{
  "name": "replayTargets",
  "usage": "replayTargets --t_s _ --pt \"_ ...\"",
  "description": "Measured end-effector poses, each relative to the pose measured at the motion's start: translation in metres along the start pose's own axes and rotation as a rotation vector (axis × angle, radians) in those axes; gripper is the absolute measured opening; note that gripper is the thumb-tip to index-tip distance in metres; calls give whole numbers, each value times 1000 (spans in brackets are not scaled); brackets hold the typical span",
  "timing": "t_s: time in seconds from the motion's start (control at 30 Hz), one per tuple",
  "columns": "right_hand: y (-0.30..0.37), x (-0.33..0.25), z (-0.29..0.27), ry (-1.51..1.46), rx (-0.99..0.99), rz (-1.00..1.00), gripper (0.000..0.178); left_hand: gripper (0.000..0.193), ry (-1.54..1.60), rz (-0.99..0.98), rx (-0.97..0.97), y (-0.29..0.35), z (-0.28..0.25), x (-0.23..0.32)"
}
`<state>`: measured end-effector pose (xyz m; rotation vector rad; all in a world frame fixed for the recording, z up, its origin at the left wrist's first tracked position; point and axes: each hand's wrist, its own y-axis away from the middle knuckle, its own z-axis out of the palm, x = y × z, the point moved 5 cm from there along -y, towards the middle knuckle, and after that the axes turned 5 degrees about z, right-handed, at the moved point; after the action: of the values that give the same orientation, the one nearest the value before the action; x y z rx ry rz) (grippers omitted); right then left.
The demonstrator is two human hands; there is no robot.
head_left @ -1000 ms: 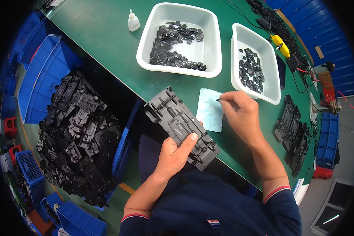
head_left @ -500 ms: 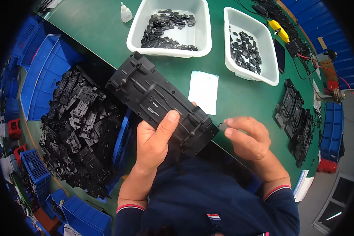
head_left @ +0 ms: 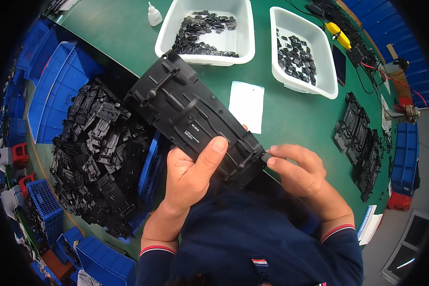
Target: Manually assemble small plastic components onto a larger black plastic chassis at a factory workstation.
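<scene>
A long black moulded plastic chassis plate [head_left: 195, 107] with ribs and small white print lies slantwise across my left hand [head_left: 190, 174]. That hand is closed around it, thumb on the upper face. Between thumb and forefinger, my right hand [head_left: 298, 169] pinches a small black plastic piece [head_left: 266, 155]. The piece touches the right end of the plate, where a small catch shows. How far it sits into the plate cannot be seen. Under the plate, the other fingers of my left hand are mostly hidden.
Two white tubs, one [head_left: 245, 57] behind the plate and one [head_left: 276, 71] further right, hold small black pieces. A blue crate [head_left: 47, 102] heaped with black mouldings stands left. White paper [head_left: 247, 107], a small bottle [head_left: 154, 15] and more black mouldings [head_left: 355, 126] lie on the green table [head_left: 291, 121].
My right hand has moved slightly left, bringing the small black piece from just beside the plate to its right end. The plate has shifted a little in my left hand's grip.
</scene>
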<state>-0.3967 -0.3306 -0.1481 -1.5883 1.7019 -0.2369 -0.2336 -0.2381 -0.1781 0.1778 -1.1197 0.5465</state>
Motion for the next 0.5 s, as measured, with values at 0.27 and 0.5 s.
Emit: replayTargets --t_s 0.27,0.5 --pt "-4 -4 0 38 -38 8 23 22 -19 40 5 3 4 6" --pt "-7 -6 4 52 -63 9 24 23 -165 61 -8 9 4 12"
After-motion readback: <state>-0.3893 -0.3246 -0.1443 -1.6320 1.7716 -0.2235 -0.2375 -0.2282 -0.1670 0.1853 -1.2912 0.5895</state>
